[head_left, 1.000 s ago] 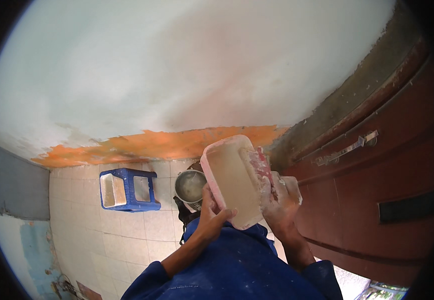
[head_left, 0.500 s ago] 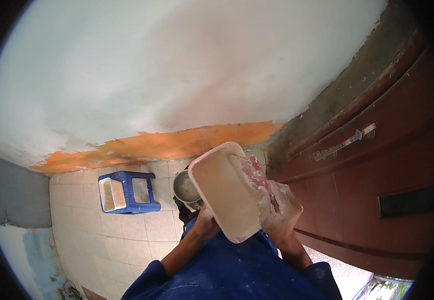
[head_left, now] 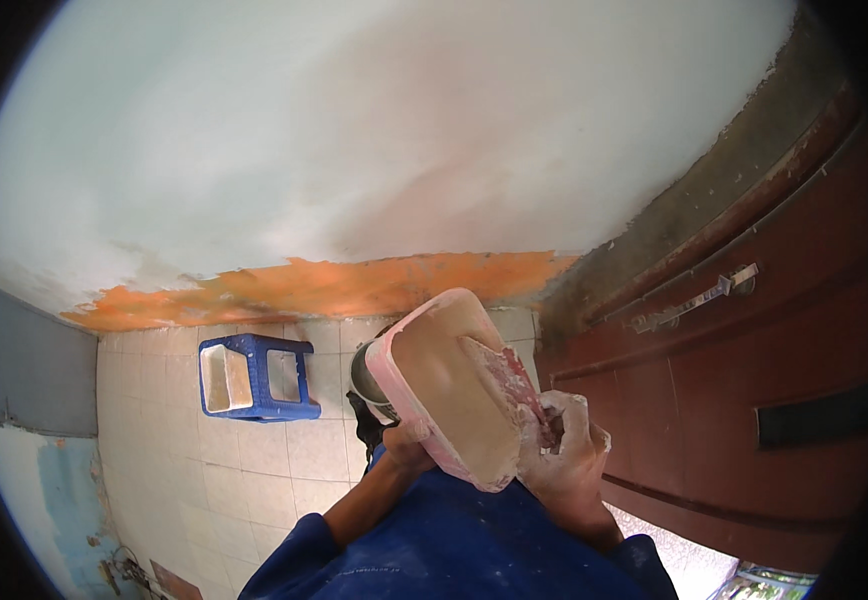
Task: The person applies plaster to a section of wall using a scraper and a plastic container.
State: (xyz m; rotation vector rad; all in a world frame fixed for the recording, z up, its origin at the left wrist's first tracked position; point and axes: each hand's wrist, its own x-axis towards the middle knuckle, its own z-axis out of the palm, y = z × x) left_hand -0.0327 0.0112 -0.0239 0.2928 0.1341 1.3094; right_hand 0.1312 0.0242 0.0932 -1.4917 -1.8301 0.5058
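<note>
My left hand [head_left: 409, 447] is closed on the side of a pink plastic tub [head_left: 406, 397], which is tilted in front of my chest. Smooth beige paste [head_left: 442, 378] covers its bottom. A paste-smeared red putty knife [head_left: 517, 372] is gripped in my right hand [head_left: 566, 465], whose fingers are crusted white. The blade lies against the tub's right inner side, among the paste. The lower end of the knife is partly hidden by my fingers.
A blue plastic stool [head_left: 264, 378] bearing a white tray [head_left: 226, 378] stands on the tiled floor to the left. Behind the tub is a metal bucket [head_left: 366, 380]. Ahead rises a whitish wall [head_left: 354, 140] with an orange lower strip [head_left: 354, 290]; a brown door [head_left: 694, 400] is on the right.
The tub has tipped so that more of its left outer wall shows. My right hand and the putty knife have shifted slightly down, and the right fingers have turned.
</note>
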